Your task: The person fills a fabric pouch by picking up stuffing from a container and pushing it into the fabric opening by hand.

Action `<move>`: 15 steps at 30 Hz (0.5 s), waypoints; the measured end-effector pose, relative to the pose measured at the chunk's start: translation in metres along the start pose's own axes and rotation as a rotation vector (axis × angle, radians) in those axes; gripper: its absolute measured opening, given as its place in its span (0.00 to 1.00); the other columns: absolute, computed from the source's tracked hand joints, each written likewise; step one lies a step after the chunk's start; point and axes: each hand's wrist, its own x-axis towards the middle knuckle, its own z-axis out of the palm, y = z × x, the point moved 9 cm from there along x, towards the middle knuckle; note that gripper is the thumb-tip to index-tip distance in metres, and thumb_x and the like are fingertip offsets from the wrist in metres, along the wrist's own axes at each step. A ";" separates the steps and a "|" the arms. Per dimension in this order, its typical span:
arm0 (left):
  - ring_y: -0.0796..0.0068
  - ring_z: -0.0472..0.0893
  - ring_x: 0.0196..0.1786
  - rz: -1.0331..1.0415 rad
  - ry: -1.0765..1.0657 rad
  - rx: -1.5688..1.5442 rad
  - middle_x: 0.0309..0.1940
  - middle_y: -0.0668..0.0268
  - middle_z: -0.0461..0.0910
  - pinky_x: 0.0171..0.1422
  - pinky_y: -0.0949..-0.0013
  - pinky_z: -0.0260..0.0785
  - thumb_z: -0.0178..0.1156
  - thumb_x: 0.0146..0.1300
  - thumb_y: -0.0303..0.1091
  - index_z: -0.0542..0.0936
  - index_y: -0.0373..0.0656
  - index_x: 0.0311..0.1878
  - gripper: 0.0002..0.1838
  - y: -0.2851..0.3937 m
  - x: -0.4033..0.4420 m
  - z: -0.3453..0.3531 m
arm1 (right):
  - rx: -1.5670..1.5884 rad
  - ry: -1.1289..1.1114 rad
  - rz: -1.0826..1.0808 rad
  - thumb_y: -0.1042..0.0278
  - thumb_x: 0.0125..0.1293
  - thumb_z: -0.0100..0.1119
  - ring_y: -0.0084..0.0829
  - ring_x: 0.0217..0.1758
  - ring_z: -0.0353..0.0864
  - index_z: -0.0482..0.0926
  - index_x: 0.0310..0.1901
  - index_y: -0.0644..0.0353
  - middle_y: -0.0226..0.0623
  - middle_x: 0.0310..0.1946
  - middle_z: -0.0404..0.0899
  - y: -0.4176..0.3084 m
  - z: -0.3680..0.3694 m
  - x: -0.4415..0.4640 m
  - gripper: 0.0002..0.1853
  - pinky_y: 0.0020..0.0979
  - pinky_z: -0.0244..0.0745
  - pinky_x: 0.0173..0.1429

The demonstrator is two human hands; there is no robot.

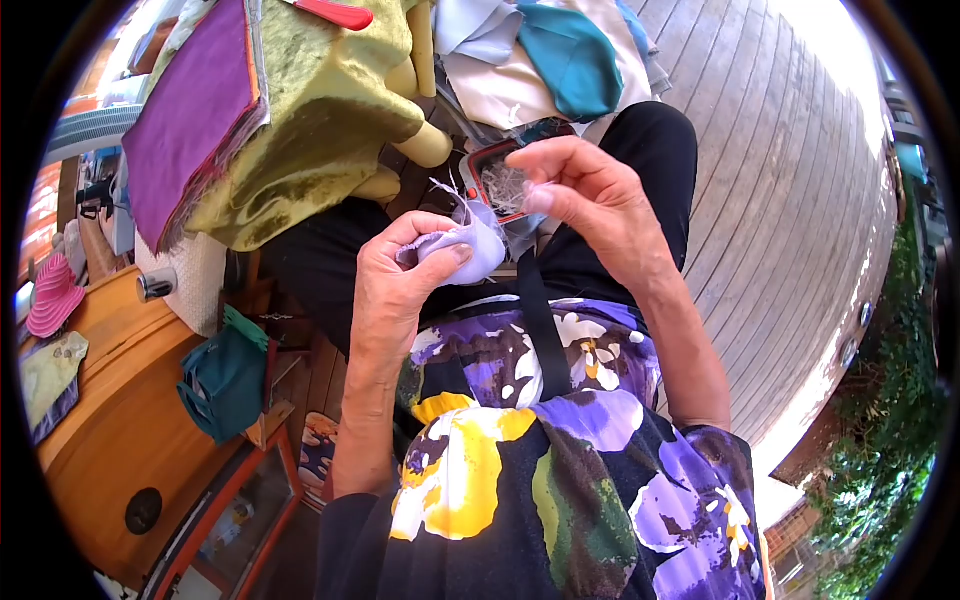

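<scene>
My left hand (405,265) is closed on a folded piece of lavender fabric (484,248), thumb on top. Loose frayed threads (452,190) stick up from the cloth's far edge. To the right, my right hand (605,200) is raised with thumb and fingers drawn together. Anything between those fingertips is too fine to make out. Just beyond the fabric, partly behind my right fingers, is a small container with a red-orange rim (474,192), holding a tangle of pale thread scraps (505,185).
Olive-green velvety cloth (310,150) and a stack of purple fabric (190,120) lie at upper left, with a red-handled tool (338,13) on top. Teal cloth (572,62) rests over cream fabric ahead. A teal bag (225,380) is at left; wooden decking (780,190) spreads right.
</scene>
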 end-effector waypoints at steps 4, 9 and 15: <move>0.89 0.75 0.35 0.012 -0.019 0.087 0.32 0.72 0.78 0.41 0.82 0.68 0.66 0.56 0.24 0.80 0.37 0.39 0.08 0.003 -0.001 0.007 | -0.339 -0.051 -0.023 0.67 0.59 0.66 0.22 0.36 0.76 0.83 0.45 0.56 0.30 0.33 0.77 0.006 0.025 0.004 0.12 0.25 0.71 0.43; 0.89 0.74 0.35 0.009 -0.056 0.098 0.33 0.73 0.78 0.41 0.83 0.66 0.64 0.57 0.25 0.79 0.37 0.39 0.07 0.002 -0.003 0.005 | -0.258 -0.069 -0.122 0.68 0.58 0.66 0.23 0.36 0.76 0.84 0.38 0.59 0.30 0.31 0.77 0.014 0.035 0.004 0.07 0.26 0.71 0.42; 0.88 0.73 0.37 -0.059 -0.083 -0.168 0.33 0.73 0.77 0.44 0.82 0.64 0.61 0.62 0.26 0.78 0.38 0.38 0.03 -0.003 -0.002 0.006 | -0.230 0.080 -0.063 0.69 0.61 0.64 0.20 0.35 0.74 0.80 0.32 0.63 0.30 0.31 0.76 0.023 0.022 0.002 0.07 0.24 0.70 0.42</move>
